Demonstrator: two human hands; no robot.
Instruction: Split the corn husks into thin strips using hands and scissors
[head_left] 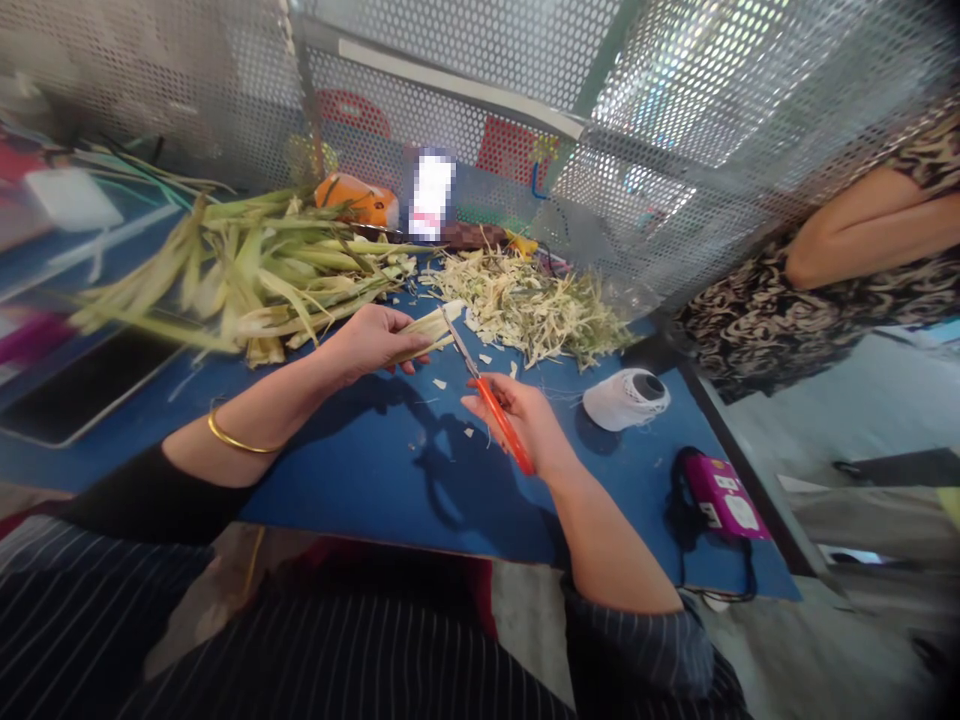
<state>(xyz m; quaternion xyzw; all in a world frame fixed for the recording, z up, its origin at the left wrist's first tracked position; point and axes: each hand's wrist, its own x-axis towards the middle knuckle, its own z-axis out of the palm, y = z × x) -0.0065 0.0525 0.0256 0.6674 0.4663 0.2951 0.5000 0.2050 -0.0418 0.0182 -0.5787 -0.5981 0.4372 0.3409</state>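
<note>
A striped shirt (330,660) fronts the tabletop's (360,490) near edge; inward, the left hand (367,340) pinches a husk (430,328), likely light, bendy, easily torn, best held flat near its tip, where the right hand (525,415) grips scissors (504,425).

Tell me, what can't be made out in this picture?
- Head view: the inner end of the pale strip, covered by the left hand.
- Head view: what the bright panel shows, masked by pixelation.
- Head view: the bystander's upper body, cut off by the right edge.
- Head view: lettering on the magenta box, too small.
</note>
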